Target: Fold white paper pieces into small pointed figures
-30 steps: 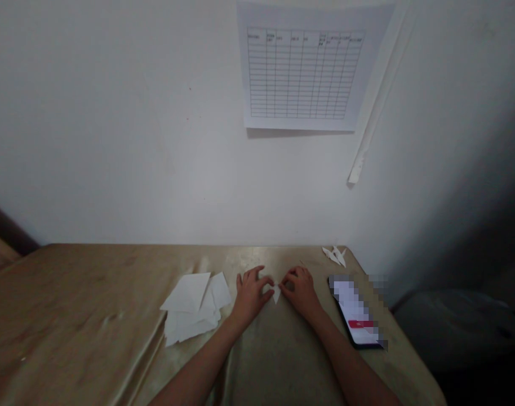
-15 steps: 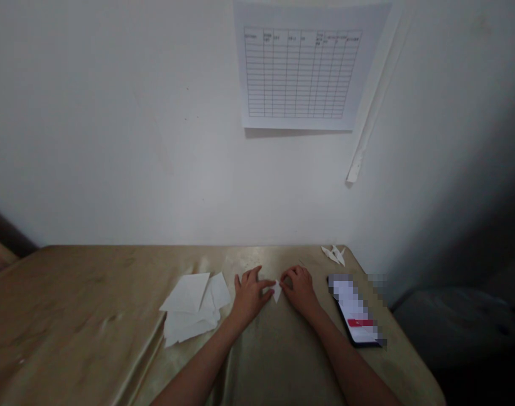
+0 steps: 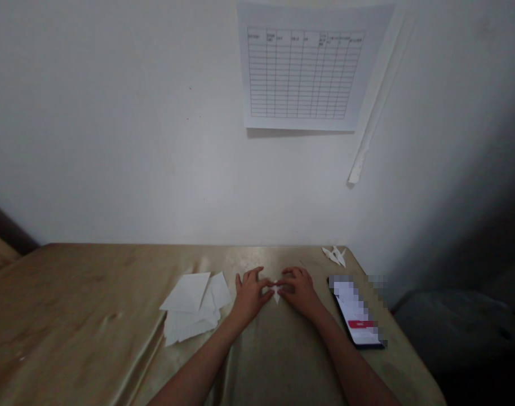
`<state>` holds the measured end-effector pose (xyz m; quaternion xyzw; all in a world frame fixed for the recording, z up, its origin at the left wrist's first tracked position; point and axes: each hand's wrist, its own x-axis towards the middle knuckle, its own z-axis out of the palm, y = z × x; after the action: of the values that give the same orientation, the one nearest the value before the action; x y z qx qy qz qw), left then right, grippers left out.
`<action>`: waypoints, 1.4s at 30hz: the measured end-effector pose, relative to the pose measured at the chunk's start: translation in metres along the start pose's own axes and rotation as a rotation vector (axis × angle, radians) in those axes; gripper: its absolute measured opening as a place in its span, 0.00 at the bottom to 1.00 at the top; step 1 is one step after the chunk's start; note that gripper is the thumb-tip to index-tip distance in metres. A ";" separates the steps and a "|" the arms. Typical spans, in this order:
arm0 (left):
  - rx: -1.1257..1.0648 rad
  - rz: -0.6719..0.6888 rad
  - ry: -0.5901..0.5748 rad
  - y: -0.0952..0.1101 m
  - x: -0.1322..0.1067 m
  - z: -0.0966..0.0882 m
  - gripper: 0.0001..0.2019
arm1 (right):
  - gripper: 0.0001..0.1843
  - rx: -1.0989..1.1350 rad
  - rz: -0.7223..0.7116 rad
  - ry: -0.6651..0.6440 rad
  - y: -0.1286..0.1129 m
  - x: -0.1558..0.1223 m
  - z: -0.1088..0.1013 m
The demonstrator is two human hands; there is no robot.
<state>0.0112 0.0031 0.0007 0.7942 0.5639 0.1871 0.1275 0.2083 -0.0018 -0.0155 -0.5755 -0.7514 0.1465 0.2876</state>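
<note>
A small folded piece of white paper (image 3: 276, 296) lies at the middle of the table, its pointed end toward me. My left hand (image 3: 249, 292) pinches its left side between thumb and forefinger, the other fingers raised and spread. From the right, my right hand (image 3: 298, 286) grips the opposite side with thumb and forefinger. The fingertips of both hands nearly meet over the paper and hide much of its upper part.
Loose white paper sheets (image 3: 190, 310) are piled left of my hands. On the right lies a phone (image 3: 356, 313), partly blurred out, with small folded paper pieces (image 3: 334, 256) behind it. A printed table sheet (image 3: 300, 73) hangs on the wall.
My right thumb has come down and apart from the forefinger, onto the folded paper's right side. The left hand has hardly moved.
</note>
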 end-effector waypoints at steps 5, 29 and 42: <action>-0.074 0.000 0.017 -0.005 0.003 0.005 0.10 | 0.13 0.017 0.026 -0.042 0.004 0.001 -0.002; -0.045 -0.027 -0.010 -0.005 0.003 0.000 0.12 | 0.10 0.041 -0.015 0.002 0.008 0.001 0.003; -0.042 -0.011 -0.038 -0.006 0.002 -0.002 0.14 | 0.08 0.093 -0.036 -0.037 0.007 0.000 -0.010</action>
<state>0.0058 0.0072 0.0002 0.7917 0.5617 0.1828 0.1559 0.2197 -0.0013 -0.0113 -0.5449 -0.7594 0.1866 0.3027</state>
